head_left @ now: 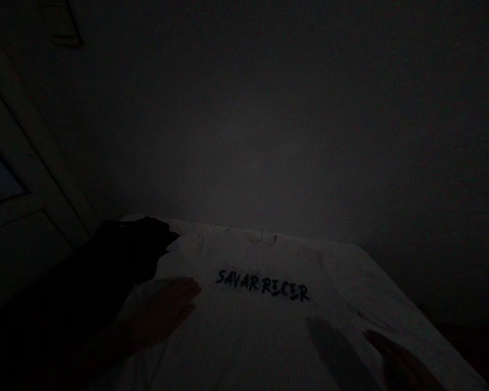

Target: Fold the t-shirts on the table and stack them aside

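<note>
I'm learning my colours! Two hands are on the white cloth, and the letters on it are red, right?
Not quite: the letters are not red. The head view shows them dark, almost black. The rest is right: the left hand and the right hand are on the white cloth.

1. Black brush-style capitals [263, 284] are read as "SAVAR RICER"; they are set across the middle of a white cloth [244, 336], lying flat;
2. The second word is dimly lit and slightly smudged, so its letters cannot be confirmed with certainty;
</note>
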`<state>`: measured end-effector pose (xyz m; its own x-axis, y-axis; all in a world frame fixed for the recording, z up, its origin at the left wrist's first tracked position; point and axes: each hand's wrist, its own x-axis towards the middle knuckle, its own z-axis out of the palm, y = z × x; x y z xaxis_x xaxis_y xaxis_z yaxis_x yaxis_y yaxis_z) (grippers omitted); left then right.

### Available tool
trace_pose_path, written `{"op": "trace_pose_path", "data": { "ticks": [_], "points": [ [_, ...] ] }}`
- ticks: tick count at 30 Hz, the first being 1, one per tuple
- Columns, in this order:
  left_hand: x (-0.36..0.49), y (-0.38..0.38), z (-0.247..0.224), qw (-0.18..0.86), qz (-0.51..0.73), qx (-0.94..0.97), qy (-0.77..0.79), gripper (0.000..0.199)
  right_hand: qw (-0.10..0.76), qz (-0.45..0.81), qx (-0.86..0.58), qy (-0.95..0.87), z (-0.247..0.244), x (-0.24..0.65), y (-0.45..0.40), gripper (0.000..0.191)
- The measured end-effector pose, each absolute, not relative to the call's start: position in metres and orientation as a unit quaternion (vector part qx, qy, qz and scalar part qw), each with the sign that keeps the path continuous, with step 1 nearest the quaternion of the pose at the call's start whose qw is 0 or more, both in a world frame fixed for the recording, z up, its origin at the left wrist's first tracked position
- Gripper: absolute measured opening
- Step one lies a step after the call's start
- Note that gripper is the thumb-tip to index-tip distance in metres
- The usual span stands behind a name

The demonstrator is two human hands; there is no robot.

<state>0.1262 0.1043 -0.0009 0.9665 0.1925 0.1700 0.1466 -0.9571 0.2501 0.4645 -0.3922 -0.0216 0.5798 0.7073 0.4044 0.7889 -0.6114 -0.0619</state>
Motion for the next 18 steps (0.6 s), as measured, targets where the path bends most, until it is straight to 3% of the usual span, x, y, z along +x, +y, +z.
{"op": "trace_pose_path", "data": {
  "ticks": [4,8,13,18],
  "points": [
    [0.273,0.125,0.035,0.076,0.065,0.992,0.083,0.05,0.128,-0.045,-0.86,-0.492,0.013,0.494,-0.22,0.053],
    [0.359,0.131,0.024,0.036,0.059,0.991,0.114,0.054,0.123,0.037,-0.829,-0.545,0.038,0.51,-0.086,0.047],
    [0.376,0.142,-0.012,0.017,0.082,0.989,0.125,0.056,0.111,0.0,-0.819,-0.563,0.027,0.523,-0.049,0.043],
    [0.375,0.147,-0.021,0.019,0.107,0.988,0.111,0.057,0.073,0.013,-0.833,-0.548,0.014,0.527,-0.047,0.056]
  ]
}}
